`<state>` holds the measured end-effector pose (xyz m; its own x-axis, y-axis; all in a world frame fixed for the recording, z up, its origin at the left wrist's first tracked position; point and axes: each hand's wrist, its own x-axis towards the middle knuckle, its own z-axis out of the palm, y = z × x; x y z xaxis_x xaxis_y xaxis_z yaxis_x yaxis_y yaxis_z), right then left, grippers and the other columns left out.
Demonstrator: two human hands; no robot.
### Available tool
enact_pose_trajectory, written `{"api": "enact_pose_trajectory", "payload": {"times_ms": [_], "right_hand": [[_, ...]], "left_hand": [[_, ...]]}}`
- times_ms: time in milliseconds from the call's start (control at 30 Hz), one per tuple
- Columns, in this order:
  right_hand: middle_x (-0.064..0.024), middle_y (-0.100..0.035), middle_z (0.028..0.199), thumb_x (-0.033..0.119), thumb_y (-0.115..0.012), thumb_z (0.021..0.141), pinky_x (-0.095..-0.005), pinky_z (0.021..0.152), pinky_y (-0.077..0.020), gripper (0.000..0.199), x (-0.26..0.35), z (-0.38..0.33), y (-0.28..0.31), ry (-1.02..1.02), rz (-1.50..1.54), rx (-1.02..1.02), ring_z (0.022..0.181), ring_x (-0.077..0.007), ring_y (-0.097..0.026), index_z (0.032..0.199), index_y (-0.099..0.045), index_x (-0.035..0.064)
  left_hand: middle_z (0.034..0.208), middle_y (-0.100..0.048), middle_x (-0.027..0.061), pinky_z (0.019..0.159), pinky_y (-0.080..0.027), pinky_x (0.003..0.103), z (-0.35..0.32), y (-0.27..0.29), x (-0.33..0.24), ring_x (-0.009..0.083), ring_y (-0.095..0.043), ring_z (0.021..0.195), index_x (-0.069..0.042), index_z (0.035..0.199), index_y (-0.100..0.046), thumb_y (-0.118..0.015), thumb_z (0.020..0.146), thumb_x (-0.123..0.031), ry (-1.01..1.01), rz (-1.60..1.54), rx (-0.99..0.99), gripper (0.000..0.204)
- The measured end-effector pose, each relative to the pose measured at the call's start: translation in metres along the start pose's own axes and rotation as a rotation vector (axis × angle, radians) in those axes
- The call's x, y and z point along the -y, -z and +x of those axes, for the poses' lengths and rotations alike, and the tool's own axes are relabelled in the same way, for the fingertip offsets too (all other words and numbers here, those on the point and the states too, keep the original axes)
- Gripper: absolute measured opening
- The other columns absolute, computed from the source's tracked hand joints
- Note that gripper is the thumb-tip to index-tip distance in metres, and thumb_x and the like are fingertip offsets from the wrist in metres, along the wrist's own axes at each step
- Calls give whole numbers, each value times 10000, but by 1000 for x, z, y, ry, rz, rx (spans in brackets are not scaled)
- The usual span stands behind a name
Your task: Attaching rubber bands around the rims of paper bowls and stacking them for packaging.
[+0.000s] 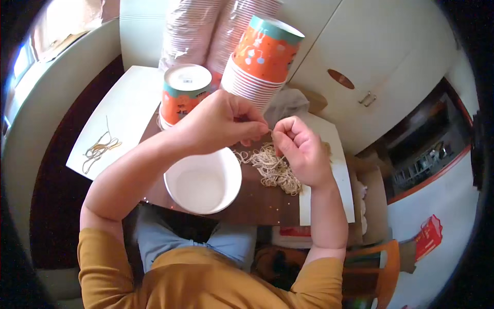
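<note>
Close together over the table, my left hand (231,121) and my right hand (304,150) both have their fingertips pinched. A thin bit of string seems to run between them, though most of it is hidden by the fingers. Below and between my hands lies a tangled heap of beige string (274,167). Under my left wrist stands a white paper bucket (234,180), its open mouth facing up and partly covered by my forearm. Behind that forearm, an orange and green paper bucket (175,103) is turned upside down.
A tall stack of upturned paper buckets (265,54) rises at the back. Beside it stand plastic-wrapped bucket stacks (188,33). Loose cords (100,148) lie on the white left part of the table (128,110). An orange wooden chair (388,273) stands at the lower right.
</note>
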<state>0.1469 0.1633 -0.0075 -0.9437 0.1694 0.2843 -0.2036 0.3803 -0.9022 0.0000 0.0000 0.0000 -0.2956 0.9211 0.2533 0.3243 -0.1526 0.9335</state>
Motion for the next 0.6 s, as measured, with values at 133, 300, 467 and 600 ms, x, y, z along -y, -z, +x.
{"api": "enact_pose_trajectory", "payload": {"times_ms": [133,300,467,600], "right_hand": [[0,-593,767,132,-657,874,-211,570,-439,245,-5,-7,-34,17,-87,-62,635,-40,-509,1064,-549,23],[-46,-576,624,32,-713,764,-322,498,-442,236,-3,-7,-63,710,-645,-240,521,-230,-557,989,-646,57],[-56,-555,667,8,-701,742,-333,523,-434,187,5,-3,-76,701,-746,-178,563,-244,-541,910,-627,45],[-104,-580,821,-8,-672,783,-302,576,-460,121,2,-6,-88,502,-571,-136,667,-244,-574,872,-593,16]], "left_hand": [[771,-653,20,613,-488,218,-38,-3,-2,73,-598,700,17,919,-662,-654,884,-157,76,232,-84,178],[737,-631,19,588,-467,206,-61,5,-4,59,-590,692,14,888,-649,-629,901,-169,153,79,-59,185],[754,-643,23,599,-479,221,-78,13,0,69,-595,687,21,896,-655,-631,890,-145,110,62,-48,169],[743,-648,44,601,-490,253,-85,10,7,94,-601,665,0,900,-676,-666,825,-81,27,311,-118,111]]}}
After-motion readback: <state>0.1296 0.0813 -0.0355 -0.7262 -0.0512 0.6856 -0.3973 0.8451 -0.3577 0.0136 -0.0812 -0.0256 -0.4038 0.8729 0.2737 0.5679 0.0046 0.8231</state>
